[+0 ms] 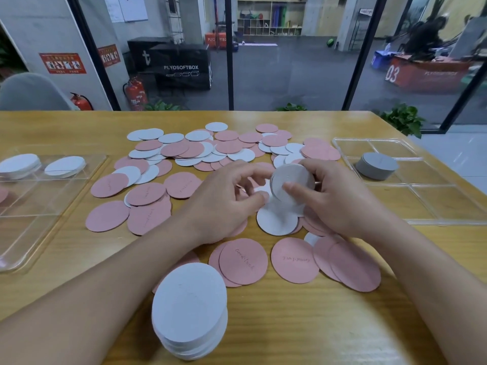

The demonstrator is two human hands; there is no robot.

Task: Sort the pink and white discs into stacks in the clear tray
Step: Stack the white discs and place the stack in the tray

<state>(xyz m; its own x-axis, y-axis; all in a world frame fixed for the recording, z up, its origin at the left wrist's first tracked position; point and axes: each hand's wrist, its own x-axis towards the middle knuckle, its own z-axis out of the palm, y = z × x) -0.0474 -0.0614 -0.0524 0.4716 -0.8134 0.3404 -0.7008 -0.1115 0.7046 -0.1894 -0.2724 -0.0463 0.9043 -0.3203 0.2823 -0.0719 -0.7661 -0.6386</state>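
Note:
Pink discs (pixel 242 260) and white discs (pixel 275 222) lie scattered over the wooden table (pixel 290 325). My right hand (pixel 334 198) grips a small bunch of white discs (pixel 293 180) held tilted above the pile. My left hand (pixel 224 198) is beside it, fingertips pinching at the lower edge of that bunch. A tall stack of white discs (pixel 189 309) stands near the front edge. The clear tray (pixel 39 206) at the left holds two white stacks (pixel 64 165) in its far compartments and a pink disc at its left edge.
A second clear tray (pixel 434 204) at the right holds a grey stack of discs (pixel 376 165). A glass wall stands behind the table, with plants along its base and a grey chair at the far left.

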